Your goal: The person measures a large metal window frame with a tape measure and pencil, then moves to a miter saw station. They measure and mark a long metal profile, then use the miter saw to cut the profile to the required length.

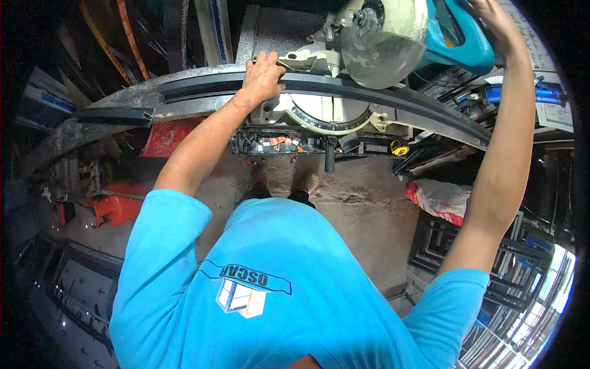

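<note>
A long dark metal profile [203, 90] lies across the bed of a mitre saw, against its fence. My left hand [264, 79] presses down over the profile left of the blade, its fingers curled over the far edge. At the upper right, my right hand [496, 26] is closed around the rear of the saw's teal handle [476, 40]. The saw head is cut off by the top edge, and some right fingers are out of frame. A clear blade guard [381, 58] covers the blade above the profile. Below it shows the pale round turntable [319, 109].
A shorter dark profile [117, 115] rests on the bench at left. Under the saw sit a tray of small offcuts [284, 143] and a yellow tape measure [399, 148]. A white-and-red bag [441, 198] and dark frames [430, 238] stand at right, an orange object [120, 204] at left.
</note>
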### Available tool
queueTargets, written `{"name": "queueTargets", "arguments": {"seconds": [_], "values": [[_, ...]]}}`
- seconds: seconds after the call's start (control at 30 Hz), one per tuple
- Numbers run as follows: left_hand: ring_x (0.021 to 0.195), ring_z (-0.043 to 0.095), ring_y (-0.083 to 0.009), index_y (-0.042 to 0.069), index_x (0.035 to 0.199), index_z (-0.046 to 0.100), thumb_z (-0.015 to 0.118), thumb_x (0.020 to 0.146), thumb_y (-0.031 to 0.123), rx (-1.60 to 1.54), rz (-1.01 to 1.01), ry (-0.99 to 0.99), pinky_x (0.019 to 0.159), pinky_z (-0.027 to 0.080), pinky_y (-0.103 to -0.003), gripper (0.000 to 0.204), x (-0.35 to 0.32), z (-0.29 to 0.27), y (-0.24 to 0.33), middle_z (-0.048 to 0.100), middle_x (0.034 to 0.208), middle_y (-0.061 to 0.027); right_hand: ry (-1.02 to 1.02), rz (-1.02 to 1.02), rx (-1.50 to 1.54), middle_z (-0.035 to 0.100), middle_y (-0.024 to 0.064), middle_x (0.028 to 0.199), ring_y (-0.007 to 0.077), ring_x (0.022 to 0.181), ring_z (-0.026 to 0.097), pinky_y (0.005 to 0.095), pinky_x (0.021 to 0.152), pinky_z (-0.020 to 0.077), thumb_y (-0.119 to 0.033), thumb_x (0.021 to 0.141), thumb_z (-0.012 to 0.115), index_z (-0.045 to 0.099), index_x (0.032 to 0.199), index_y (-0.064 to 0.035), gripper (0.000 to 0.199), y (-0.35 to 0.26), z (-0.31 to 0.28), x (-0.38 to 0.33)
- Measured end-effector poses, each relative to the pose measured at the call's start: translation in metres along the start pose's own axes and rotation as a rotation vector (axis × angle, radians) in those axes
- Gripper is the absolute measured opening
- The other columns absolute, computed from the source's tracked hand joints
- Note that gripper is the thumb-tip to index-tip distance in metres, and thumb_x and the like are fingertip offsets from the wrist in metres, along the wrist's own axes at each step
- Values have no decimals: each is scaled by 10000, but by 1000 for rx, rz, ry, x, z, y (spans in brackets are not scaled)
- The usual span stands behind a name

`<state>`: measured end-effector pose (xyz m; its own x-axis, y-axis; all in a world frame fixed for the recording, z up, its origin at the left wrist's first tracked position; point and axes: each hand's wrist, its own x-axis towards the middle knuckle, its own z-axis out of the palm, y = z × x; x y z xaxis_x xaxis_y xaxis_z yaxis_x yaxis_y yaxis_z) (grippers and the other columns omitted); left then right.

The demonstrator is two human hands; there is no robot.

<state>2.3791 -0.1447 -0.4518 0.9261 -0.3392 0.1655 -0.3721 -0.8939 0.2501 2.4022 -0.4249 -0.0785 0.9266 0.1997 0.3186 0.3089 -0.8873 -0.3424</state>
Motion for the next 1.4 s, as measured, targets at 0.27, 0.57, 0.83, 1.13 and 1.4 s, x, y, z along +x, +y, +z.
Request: {"name": "queueTargets", "arguments": {"seconds": [0.27,0.57,0.83,1.13,1.4], "values": [[1091,496,-298,125,971,762,837,666,253,-11,0,37,854,452,-501,339,2,8,-2,544,1063,-77,-143,304,88,665,61,763,147,669,615,284,645,512,-334,862,708,680,920,-42,299,50,18,32],[1076,493,-272,119,947,754,833,665,252,-30,13,62,850,434,-498,322,-2,14,-13,532,1043,-56,138,423,472,629,68,725,124,598,604,270,555,504,-254,942,658,576,1131,34,354,33,99,-108],[1064,491,-239,138,879,757,849,633,269,-9,33,103,839,452,-492,293,1,19,-9,519,1033,-20,261,447,464,642,81,749,121,603,613,259,524,505,-217,955,650,565,1181,23,340,21,109,-135],[1073,499,-278,132,949,762,845,648,276,-6,35,109,818,459,-522,344,1,21,-7,527,1054,-58,277,442,467,644,75,741,118,596,601,258,543,502,-200,951,653,576,1161,43,330,18,110,-132],[1086,494,-282,142,965,764,850,647,281,-12,21,90,819,456,-530,357,1,19,-5,528,1062,-58,261,435,462,639,74,707,117,578,594,255,530,491,-206,949,650,578,1165,36,332,25,111,-132]]}}
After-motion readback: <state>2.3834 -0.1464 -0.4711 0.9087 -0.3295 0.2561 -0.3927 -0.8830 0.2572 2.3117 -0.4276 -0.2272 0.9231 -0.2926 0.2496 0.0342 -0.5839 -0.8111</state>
